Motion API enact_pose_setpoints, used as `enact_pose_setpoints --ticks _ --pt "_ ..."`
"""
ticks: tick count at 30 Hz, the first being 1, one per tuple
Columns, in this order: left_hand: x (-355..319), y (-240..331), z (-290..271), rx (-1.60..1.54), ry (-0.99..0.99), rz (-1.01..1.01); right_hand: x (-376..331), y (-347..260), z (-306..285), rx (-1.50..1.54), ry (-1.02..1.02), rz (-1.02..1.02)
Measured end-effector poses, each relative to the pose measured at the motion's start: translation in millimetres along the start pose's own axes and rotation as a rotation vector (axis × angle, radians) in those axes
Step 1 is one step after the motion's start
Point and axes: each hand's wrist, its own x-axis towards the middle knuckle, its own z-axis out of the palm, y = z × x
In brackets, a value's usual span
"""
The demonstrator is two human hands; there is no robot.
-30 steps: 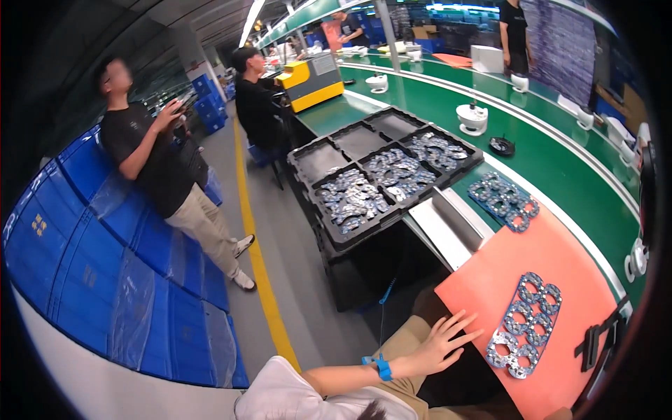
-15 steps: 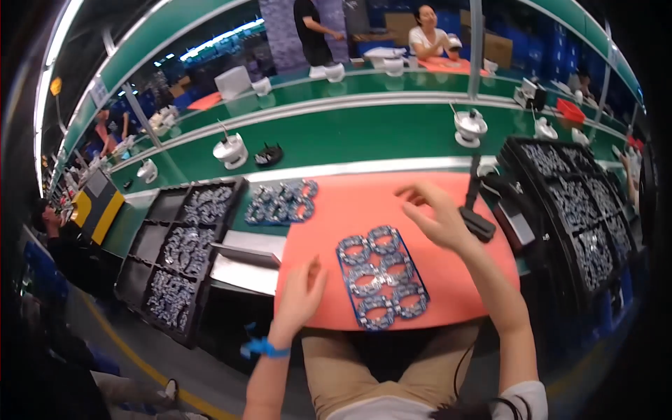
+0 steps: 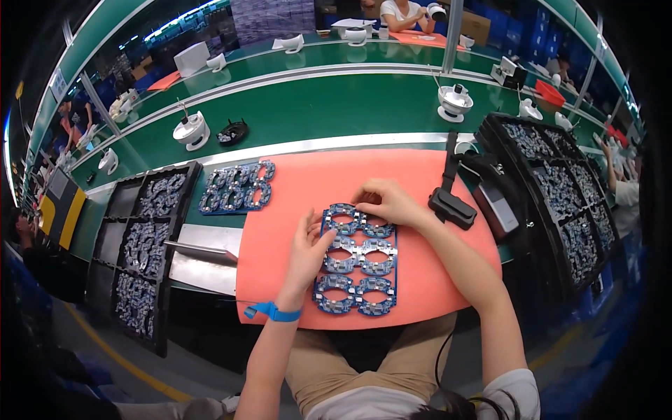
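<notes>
While both hands rest on it, the blue circuit-board panel of ring-shaped cutouts lies flat at the middle of the salmon-pink foam mat, two rings wide and four long, its traces silvery. The left hand presses open-fingered on its left edge. The right hand curls its fingers together over the far end, pinching that top rim. A black handheld scanner sits just right.

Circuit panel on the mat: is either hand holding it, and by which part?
The panel lies flat; neither hand lifts it. Left hand rests on its left edge; right hand fingers pinch its top edge.
</notes>
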Motion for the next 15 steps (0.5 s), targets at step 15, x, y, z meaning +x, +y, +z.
enact_pose_setpoints --ticks 15 --pt "-18 24 7 -0.586 -0.062 -0.176 1 -8 30 -0.111 0.281 0.052"
